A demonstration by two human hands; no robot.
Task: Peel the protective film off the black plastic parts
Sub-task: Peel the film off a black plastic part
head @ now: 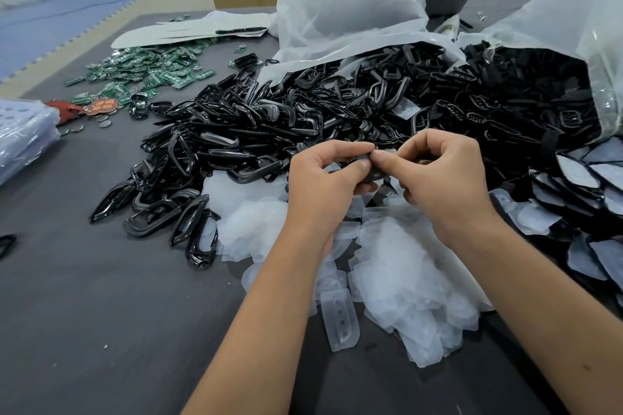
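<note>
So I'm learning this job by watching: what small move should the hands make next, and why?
Probably the right hand should pull the film edge away while the left hand holds the black part steady. Both thumbs meet at the part's edge, so the pinch looks set, and the heap of peeled film lies right below for dropping it.

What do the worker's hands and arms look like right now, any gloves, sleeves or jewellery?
Both are bare. The left hand and right hand wear no gloves, and no rings, watch or wristband show. Both forearms are uncovered to the bottom edge of the head view, with no sleeve in sight. Fingernails look short and unpainted. The right forearm carries a small dark mark near the frame's lower right.
</note>
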